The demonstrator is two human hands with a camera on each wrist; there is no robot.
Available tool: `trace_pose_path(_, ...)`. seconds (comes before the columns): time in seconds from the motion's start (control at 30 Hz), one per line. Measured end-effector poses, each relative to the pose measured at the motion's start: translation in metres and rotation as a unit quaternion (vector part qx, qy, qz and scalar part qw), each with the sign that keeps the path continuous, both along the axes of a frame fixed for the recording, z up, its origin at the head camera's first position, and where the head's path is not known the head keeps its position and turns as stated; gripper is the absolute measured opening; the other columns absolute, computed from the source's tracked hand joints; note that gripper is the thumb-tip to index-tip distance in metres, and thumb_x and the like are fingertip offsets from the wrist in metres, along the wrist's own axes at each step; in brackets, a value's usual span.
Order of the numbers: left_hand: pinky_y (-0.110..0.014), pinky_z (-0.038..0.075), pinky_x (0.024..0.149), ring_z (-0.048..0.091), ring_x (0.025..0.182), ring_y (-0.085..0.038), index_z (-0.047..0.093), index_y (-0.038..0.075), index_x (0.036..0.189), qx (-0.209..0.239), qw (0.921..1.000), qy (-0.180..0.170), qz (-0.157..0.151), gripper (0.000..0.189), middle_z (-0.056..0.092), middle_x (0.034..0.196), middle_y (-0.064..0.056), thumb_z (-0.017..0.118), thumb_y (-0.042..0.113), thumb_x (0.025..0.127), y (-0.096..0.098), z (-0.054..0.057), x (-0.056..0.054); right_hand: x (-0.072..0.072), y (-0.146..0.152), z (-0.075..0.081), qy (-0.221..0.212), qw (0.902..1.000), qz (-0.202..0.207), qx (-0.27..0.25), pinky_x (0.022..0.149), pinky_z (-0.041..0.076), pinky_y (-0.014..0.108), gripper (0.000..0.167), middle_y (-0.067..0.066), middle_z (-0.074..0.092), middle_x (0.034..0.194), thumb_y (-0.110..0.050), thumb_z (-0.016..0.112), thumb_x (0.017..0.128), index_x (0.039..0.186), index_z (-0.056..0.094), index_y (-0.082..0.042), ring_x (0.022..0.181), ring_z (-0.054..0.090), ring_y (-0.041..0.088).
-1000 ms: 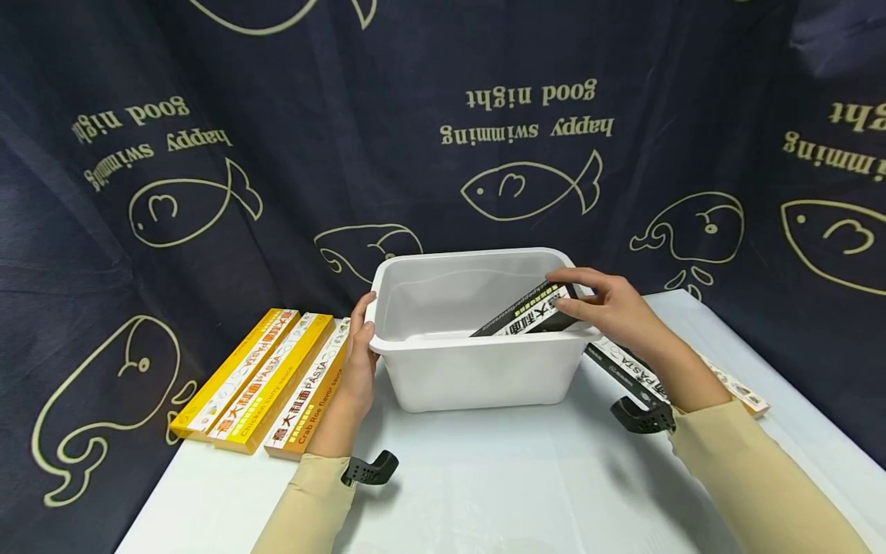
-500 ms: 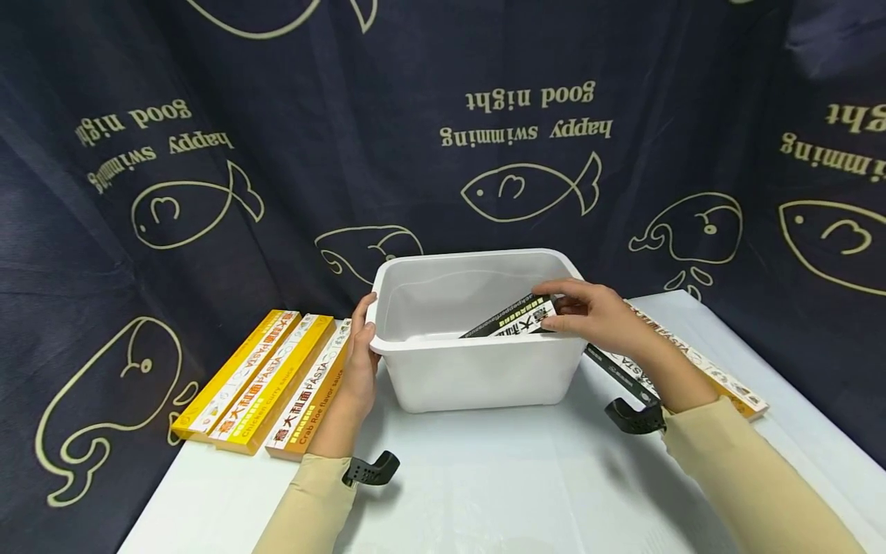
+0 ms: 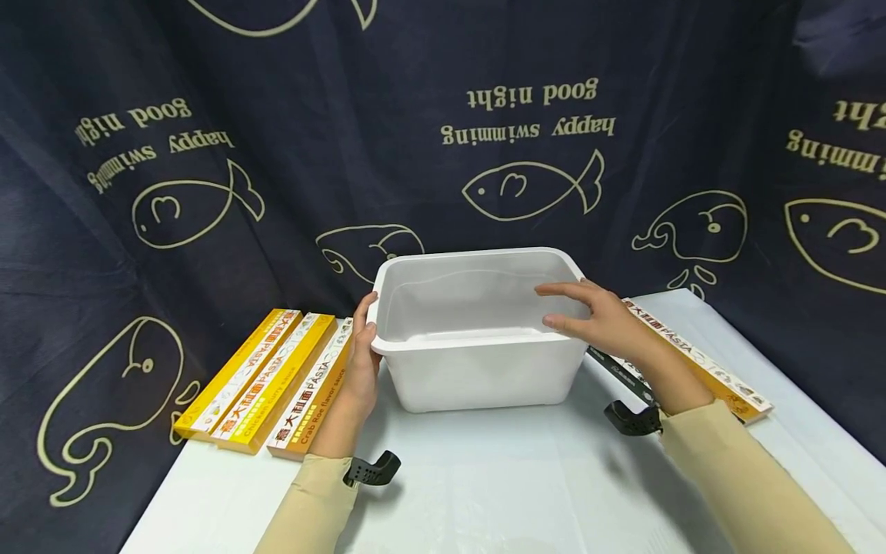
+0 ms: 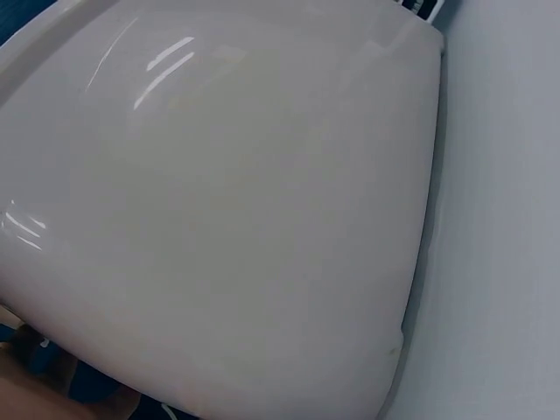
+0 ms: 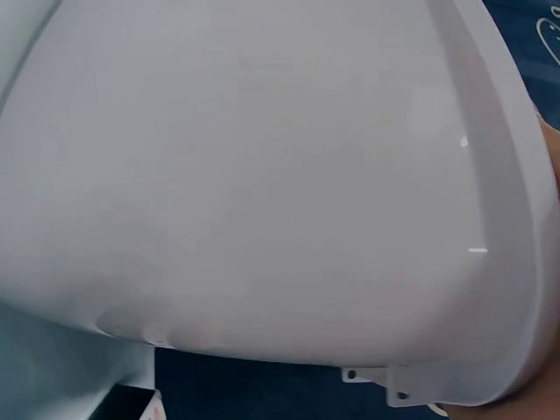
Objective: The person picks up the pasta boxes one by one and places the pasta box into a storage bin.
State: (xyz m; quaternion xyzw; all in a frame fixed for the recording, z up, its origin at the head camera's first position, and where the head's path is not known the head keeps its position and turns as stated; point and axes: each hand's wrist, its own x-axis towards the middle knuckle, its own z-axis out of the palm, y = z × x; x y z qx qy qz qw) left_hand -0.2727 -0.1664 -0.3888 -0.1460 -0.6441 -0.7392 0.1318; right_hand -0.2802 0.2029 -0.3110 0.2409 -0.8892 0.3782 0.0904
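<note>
A white plastic bin [image 3: 484, 377] stands upright in the middle of the table. My left hand [image 3: 358, 365] grips its left rim, thumb at the front corner. Over the right rim reaches my right hand [image 3: 604, 319], thumb and fingers spread apart above the opening with nothing between them. The bin's glossy outer wall fills most of the left wrist view, with a bit of the left hand [image 4: 35, 394] at the lower left. In the right wrist view, the right hand [image 5: 551, 149] shows at the right edge beyond the rim. The front wall hides part of the bin's floor.
Left of the bin lie a yellow pasta box [image 3: 231, 377], a chicken curry pasta box [image 3: 273, 385] and a crab roe pasta box [image 3: 311, 396]. To its right are a black pasta box [image 3: 626, 371] and a white-and-orange one [image 3: 699, 362]. A dark printed curtain [image 3: 388, 154] hangs behind.
The black pasta box in my right hand slid down to the left inside the bin and left view behind the front wall. My right fingers released it and spread. The left hand stayed put.
</note>
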Motion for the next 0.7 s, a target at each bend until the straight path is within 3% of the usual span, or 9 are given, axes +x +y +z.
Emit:
trace_pose_path(0.17, -0.056, 0.018, 0.118, 0.039, 0.134, -0.023, 0.024, 0.031, 0.155, 0.004, 0.9999, 0.002, -0.011, 0.061, 0.03, 0.158, -0.017, 0.031, 0.041, 0.095, 0.002, 0.001, 0.0, -0.002, -0.003, -0.007, 0.036, 0.9972, -0.029, -0.059, 0.114, 0.032, 0.058, 0.039, 0.008, 0.062, 0.139, -0.029, 0.065, 0.097, 0.134, 0.063, -0.019, 0.138, 0.046, 0.029)
trace_pose_path(0.3, -0.055, 0.016, 0.12, 0.037, 0.136, -0.019, 0.019, 0.03, 0.156, -0.007, 0.9997, -0.005, -0.023, 0.062, 0.028, 0.16, -0.015, 0.03, 0.042, 0.096, 0.005, 0.002, 0.002, -0.002, -0.005, -0.012, 0.053, 0.9883, -0.054, -0.133, 0.118, 0.029, 0.056, 0.031, 0.01, 0.066, 0.134, -0.023, 0.062, 0.099, 0.128, 0.067, -0.015, 0.141, 0.045, 0.029)
trace_pose_path(0.43, -0.056, 0.014, 0.121, 0.033, 0.14, -0.024, 0.017, 0.03, 0.157, -0.015, 0.9994, -0.009, -0.028, 0.063, 0.025, 0.162, -0.012, 0.03, 0.04, 0.097, 0.008, 0.002, 0.005, 0.001, -0.002, -0.012, 0.058, 0.979, -0.073, -0.181, 0.119, 0.032, 0.046, 0.027, 0.01, 0.067, 0.131, -0.019, 0.058, 0.101, 0.124, 0.069, -0.013, 0.138, 0.048, 0.013)
trace_pose_path(0.57, -0.059, 0.016, 0.121, 0.03, 0.144, -0.033, 0.022, 0.035, 0.155, -0.038, 0.9992, -0.008, -0.01, 0.06, 0.029, 0.161, -0.009, 0.03, 0.04, 0.096, 0.006, 0.004, 0.007, 0.003, 0.001, -0.013, 0.068, 0.9787, -0.072, -0.18, 0.117, 0.036, 0.033, 0.03, 0.008, 0.064, 0.134, -0.018, 0.058, 0.101, 0.129, 0.066, -0.014, 0.131, 0.048, -0.003)
trace_pose_path(0.63, -0.061, 0.018, 0.12, 0.03, 0.144, -0.035, 0.024, 0.037, 0.154, -0.049, 0.9988, -0.008, -0.004, 0.06, 0.031, 0.16, -0.008, 0.03, 0.041, 0.095, 0.004, 0.004, 0.007, 0.005, 0.004, -0.013, 0.076, 0.9797, -0.08, -0.168, 0.111, 0.039, 0.024, 0.033, 0.008, 0.062, 0.137, -0.019, 0.058, 0.101, 0.133, 0.063, -0.014, 0.131, 0.049, 0.001)
trace_pose_path(0.7, -0.061, 0.019, 0.119, 0.03, 0.144, -0.036, 0.024, 0.038, 0.154, -0.055, 0.9984, -0.01, -0.003, 0.061, 0.031, 0.16, -0.007, 0.032, 0.042, 0.094, 0.003, 0.004, 0.006, 0.007, 0.01, -0.011, 0.087, 0.9797, -0.093, -0.154, 0.105, 0.042, 0.022, 0.038, 0.009, 0.059, 0.141, -0.019, 0.058, 0.101, 0.138, 0.059, -0.015, 0.131, 0.051, 0.01)
